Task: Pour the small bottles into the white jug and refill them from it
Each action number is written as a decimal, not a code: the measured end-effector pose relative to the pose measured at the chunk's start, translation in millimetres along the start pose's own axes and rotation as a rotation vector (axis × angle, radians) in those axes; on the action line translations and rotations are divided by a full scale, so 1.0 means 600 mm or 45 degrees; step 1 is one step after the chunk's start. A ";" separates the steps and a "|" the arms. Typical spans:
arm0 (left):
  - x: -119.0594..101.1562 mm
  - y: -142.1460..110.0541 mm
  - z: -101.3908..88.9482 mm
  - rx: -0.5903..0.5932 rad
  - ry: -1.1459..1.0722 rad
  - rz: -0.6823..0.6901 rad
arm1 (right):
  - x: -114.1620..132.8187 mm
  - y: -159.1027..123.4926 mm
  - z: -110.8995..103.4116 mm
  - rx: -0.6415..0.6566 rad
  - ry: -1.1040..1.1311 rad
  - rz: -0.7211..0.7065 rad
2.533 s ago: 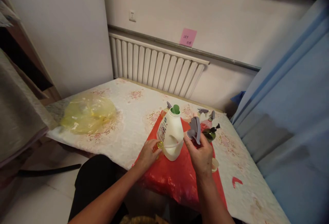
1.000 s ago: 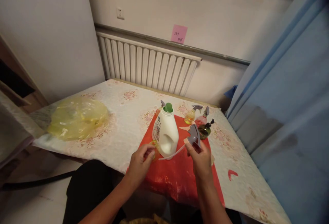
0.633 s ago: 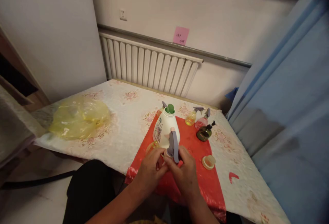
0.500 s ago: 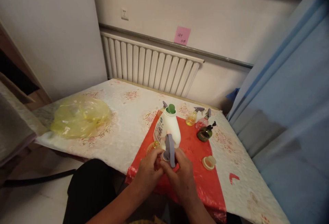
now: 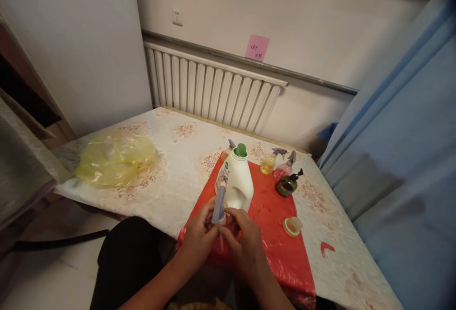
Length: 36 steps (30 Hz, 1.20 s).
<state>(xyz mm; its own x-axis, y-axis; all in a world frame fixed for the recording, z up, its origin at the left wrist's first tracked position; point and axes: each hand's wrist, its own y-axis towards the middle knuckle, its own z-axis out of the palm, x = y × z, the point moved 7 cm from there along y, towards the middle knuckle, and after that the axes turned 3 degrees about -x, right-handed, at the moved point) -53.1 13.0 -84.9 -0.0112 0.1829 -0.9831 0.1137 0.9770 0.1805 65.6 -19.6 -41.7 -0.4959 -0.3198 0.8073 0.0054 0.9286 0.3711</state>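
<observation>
A grey trigger spray head [image 5: 219, 204] stands between my hands, close to the front edge of the red plastic sheet. Both the left hand [image 5: 196, 235] and my right hand [image 5: 246, 243] are closed, with fingertips pinched around its collar. A thin pale tube hangs below the collar. Just beyond my fingers is a large white jug [image 5: 239, 182], its mouth uncapped and a green piece [image 5: 241, 149] showing at the neck. Something yellowish is mostly hidden behind my left fingers.
On the red sheet [image 5: 263, 201] stand a yellow spray bottle [image 5: 268, 164], a pink spray bottle [image 5: 284, 170], a dark green pump bottle [image 5: 286, 185] and a pale cap [image 5: 292, 226]. A yellow plastic bag [image 5: 116, 160] lies left; a red scrap [image 5: 327, 248] lies right. Another sprayer [image 5: 228, 149] is behind the jug.
The spray head has shifted left and turned in my fingers, and its thin tube now shows below. The camera view has moved slightly. The bottles stand where they were.
</observation>
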 end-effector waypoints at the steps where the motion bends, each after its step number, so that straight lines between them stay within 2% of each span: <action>1: 0.005 0.003 -0.004 -0.019 -0.043 -0.034 | -0.004 0.000 -0.001 -0.013 -0.001 -0.008; 5: 0.033 0.014 -0.022 -0.059 -0.263 -0.192 | -0.023 0.004 -0.011 -0.059 -0.030 -0.030; 13: 0.067 0.030 -0.061 -0.190 -0.585 -0.329 | -0.071 0.018 -0.046 -0.184 -0.062 0.067; 17: 0.081 0.030 -0.064 -0.205 -0.676 -0.369 | -0.092 0.023 -0.066 -0.241 -0.072 0.118; 22: 0.080 0.026 -0.055 -0.163 -0.618 -0.336 | -0.102 0.020 -0.075 -0.269 -0.093 0.149; 24: 0.071 0.021 -0.048 -0.132 -0.583 -0.308 | -0.093 0.016 -0.064 -0.202 -0.116 0.119; 30: 0.034 0.004 -0.015 0.043 -0.433 -0.186 | -0.048 -0.012 0.001 0.205 -0.094 -0.045; 32: 0.028 0.000 -0.004 0.115 -0.369 -0.173 | -0.045 -0.020 0.009 0.239 -0.103 -0.085; 36: 0.021 -0.004 0.021 0.280 -0.289 -0.202 | -0.057 -0.030 0.001 0.197 -0.059 -0.117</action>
<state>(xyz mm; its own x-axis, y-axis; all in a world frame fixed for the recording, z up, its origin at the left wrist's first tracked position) -40.8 11.4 -97.9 0.1722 -0.0224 -0.9848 0.3395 0.9398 0.0380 81.9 -25.0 -76.0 -0.5275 -0.3989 0.7501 -0.1739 0.9149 0.3643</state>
